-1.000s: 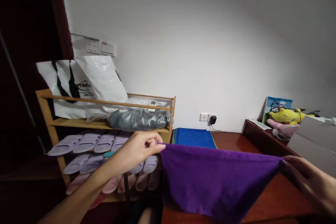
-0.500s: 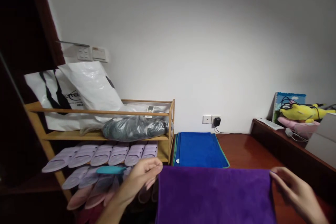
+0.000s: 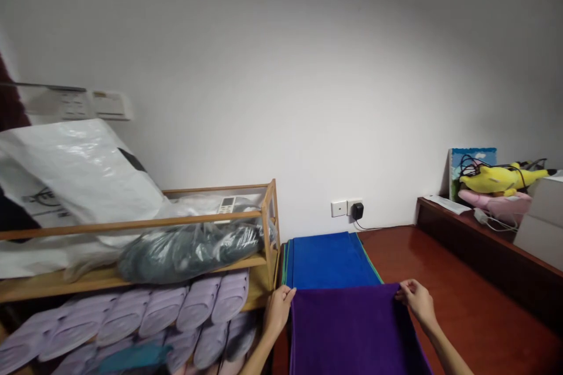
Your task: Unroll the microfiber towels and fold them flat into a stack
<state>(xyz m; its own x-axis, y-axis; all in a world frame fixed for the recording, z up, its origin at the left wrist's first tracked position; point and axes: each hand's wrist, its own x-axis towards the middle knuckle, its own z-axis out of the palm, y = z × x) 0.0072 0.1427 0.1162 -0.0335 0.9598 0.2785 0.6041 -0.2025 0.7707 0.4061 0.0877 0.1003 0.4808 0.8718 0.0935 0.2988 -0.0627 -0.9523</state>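
A purple cloth (image 3: 352,328) is spread between my two hands at the bottom of the view. My left hand (image 3: 280,309) pinches its upper left corner, and my right hand (image 3: 416,300) pinches the upper right corner. Just beyond the cloth's top edge, folded blue cloths (image 3: 329,261) with green edging lie on the reddish-brown wooden surface (image 3: 417,258). The purple cloth overlaps the near part of the blue ones, hiding it. Its lower end runs out of the frame.
On the left, a wooden rack (image 3: 253,261) holds white bags (image 3: 88,170), a plastic-wrapped dark bundle (image 3: 189,252) and several lilac slippers (image 3: 200,302). A black plug (image 3: 357,211) sits in the wall. At right, a raised ledge (image 3: 484,246) bears a yellow plush toy (image 3: 501,179) and white boxes (image 3: 543,217).
Both hands have moved forward with the purple cloth, nearer the blue cloths, and look closer together. The camera has moved closer to the rack, which now reaches the left edge.
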